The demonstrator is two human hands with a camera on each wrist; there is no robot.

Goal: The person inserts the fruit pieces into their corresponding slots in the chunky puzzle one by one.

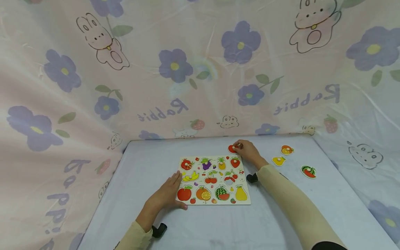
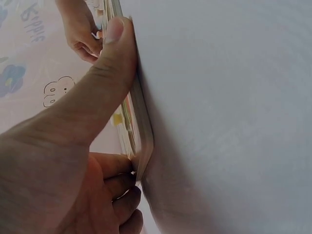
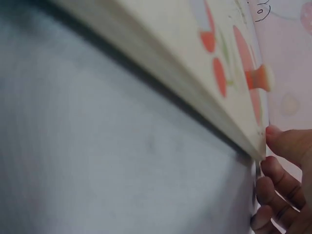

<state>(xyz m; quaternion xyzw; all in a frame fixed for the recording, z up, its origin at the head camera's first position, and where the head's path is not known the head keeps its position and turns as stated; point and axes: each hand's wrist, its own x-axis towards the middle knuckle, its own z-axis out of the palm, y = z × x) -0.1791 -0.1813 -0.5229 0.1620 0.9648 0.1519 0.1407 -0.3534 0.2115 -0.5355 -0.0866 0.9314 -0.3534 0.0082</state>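
- One white table (image 1: 131,208), as my head view shows.
- On it, the fruit board (image 1: 197,166), lying flat.
- Left hand (image 1: 165,192): spread at the board's near left corner, thumb along the near edge, pinching nothing.
- Right hand (image 1: 249,152): closed in a pinch on a red piece (image 1: 230,149), just past the board's far edge.
- Farther right, I see watermelon (image 1: 308,171), orange (image 1: 286,150) and pear (image 1: 278,160) pieces.

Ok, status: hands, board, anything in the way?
Left hand at puzzle board, near-left corner. Right hand pinches red piece beyond far edge. Three loose pieces off right, clear of board.
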